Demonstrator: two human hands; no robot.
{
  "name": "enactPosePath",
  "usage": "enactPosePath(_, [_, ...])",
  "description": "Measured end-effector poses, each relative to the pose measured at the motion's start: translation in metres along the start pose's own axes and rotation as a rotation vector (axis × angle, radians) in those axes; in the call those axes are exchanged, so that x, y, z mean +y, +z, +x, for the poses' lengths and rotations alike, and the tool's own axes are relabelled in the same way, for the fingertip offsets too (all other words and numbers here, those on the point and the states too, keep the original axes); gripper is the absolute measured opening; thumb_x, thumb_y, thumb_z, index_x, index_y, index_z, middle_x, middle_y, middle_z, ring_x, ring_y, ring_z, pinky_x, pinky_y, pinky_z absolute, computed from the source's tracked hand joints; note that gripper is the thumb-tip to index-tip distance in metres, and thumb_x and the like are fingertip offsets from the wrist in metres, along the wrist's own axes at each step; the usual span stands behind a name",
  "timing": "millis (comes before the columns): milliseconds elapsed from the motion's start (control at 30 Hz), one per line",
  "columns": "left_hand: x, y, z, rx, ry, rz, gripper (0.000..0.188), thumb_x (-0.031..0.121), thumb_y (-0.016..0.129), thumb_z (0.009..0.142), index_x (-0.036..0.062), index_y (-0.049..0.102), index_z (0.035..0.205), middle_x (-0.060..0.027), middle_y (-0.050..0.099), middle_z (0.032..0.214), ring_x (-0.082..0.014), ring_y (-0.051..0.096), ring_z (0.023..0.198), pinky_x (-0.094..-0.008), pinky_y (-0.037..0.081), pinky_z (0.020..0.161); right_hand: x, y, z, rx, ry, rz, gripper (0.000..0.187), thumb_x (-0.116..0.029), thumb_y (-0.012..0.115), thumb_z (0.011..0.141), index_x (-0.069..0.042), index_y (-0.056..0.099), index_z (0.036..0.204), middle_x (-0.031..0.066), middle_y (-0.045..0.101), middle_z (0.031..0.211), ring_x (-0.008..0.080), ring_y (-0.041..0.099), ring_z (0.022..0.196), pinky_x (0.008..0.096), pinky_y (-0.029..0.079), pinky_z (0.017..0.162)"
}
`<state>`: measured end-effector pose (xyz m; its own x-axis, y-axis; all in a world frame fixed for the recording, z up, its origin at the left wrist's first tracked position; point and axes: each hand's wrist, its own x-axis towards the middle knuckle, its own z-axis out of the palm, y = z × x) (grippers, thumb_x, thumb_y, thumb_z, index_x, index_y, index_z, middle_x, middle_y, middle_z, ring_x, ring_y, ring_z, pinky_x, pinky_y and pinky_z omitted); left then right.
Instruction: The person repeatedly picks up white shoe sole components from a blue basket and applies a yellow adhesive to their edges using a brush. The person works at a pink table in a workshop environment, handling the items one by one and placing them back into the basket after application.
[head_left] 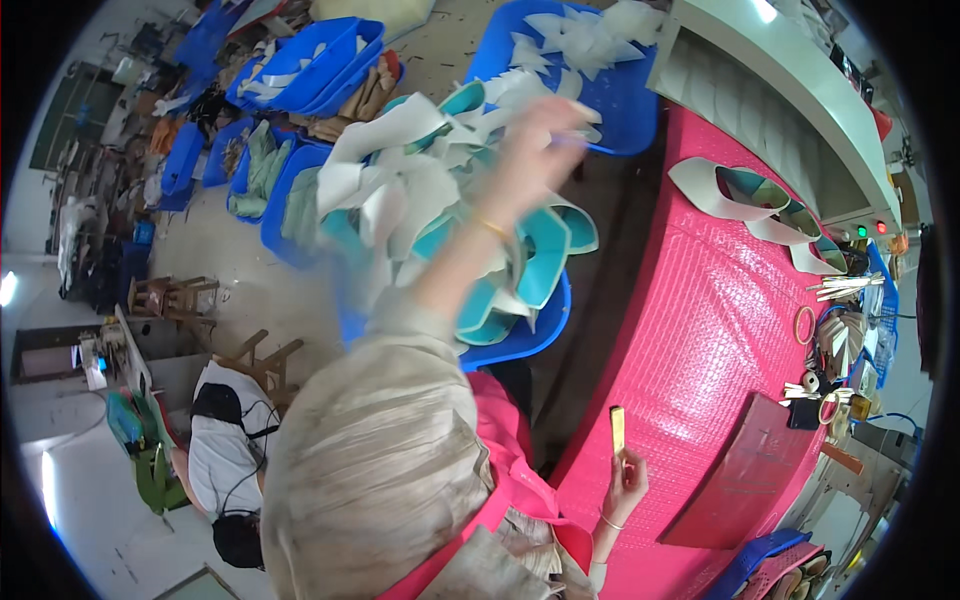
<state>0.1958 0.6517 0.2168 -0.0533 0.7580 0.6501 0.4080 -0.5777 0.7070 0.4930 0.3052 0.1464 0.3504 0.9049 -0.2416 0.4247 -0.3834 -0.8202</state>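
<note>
My left hand (540, 155) is stretched out over a blue bin (525, 345) heaped with curved white pieces with teal linings (540, 255). It is smeared by motion, so whether its fingers hold a piece does not show. Beyond it, a second blue bin (620, 105) contains pointed thin white pieces (590, 40). Low on the right, my right hand (626, 484) is closed around a short flat yellow stick-like tool (617, 430), held upright over the pink-covered table (660, 370).
On the table stand white-and-teal curved pieces (730, 190) beside a pale machine (800, 110). A dark red board (730, 480) lies nearer. Rolls, scissors and strips (820, 385) crowd the right edge. More blue bins (310, 65) and a wooden stool (265, 360) are on the left.
</note>
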Motion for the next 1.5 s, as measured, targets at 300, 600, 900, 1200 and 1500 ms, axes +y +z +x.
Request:
enactPosePath(300, [-0.067, -0.266, -0.008, -0.128, -0.716, 0.327, 0.076, 0.036, 0.064, 0.070, 0.0047, 0.031, 0.130, -0.0185, 0.028, 0.133, -0.0252, 0.023, 0.126, -0.0323, 0.020, 0.101, -0.001, 0.041, -0.060, -0.196, 0.043, 0.261, 0.009, -0.004, 0.061, 0.076, -0.003, 0.056, 0.084, -0.0046, 0.042, 0.061, 0.0028, 0.034, 0.052, 0.0180, 0.026, 0.044])
enactPosePath(600, [-0.105, -0.342, -0.073, -0.887, -0.538, 0.306, 0.120, 0.042, 0.075, 0.055, 0.0077, -0.008, 0.135, -0.0207, -0.005, 0.140, -0.0291, -0.009, 0.130, -0.0383, 0.003, 0.104, -0.112, 0.145, 0.002, -0.319, -0.082, 0.419, 0.019, -0.009, 0.065, 0.074, 0.001, 0.056, 0.087, -0.0031, 0.048, 0.063, 0.0045, 0.045, 0.056, 0.0188, 0.037, 0.050])
enactPosePath(900, [-0.112, -0.312, -0.108, -0.330, -0.630, 0.095, 0.115, 0.019, 0.080, 0.053, 0.0064, 0.001, 0.136, -0.0226, 0.018, 0.136, -0.0313, 0.025, 0.125, -0.0352, 0.027, 0.099, -0.176, 0.312, 0.247, -0.163, -0.481, -0.082, 0.047, -0.022, 0.076, 0.061, 0.001, 0.057, 0.098, -0.0016, 0.036, 0.058, 0.0085, 0.034, 0.055, 0.0254, 0.035, 0.051])
enactPosePath(1200, [-0.125, -0.308, -0.156, -0.199, -0.637, 0.012, 0.083, 0.009, 0.072, 0.060, 0.0034, 0.026, 0.129, -0.0165, 0.033, 0.126, -0.0285, 0.032, 0.119, -0.0366, 0.027, 0.098, -0.139, 0.359, 0.271, -0.526, -0.177, 0.377, 0.023, -0.016, 0.074, 0.066, -0.005, 0.058, 0.079, -0.0079, 0.044, 0.061, 0.0024, 0.038, 0.055, 0.0194, 0.034, 0.051])
enactPosePath(1500, [-0.028, -0.275, -0.191, -0.205, -0.604, -0.133, 0.066, 0.009, 0.061, 0.071, -0.0006, 0.027, 0.126, -0.0148, 0.042, 0.122, -0.0241, 0.043, 0.111, -0.0327, 0.031, 0.095, -0.163, 0.321, 0.084, -0.122, -0.181, 0.593, 0.023, -0.002, 0.058, 0.070, -0.008, 0.041, 0.057, -0.0052, 0.038, 0.053, 0.0044, 0.035, 0.048, 0.0213, 0.030, 0.043])
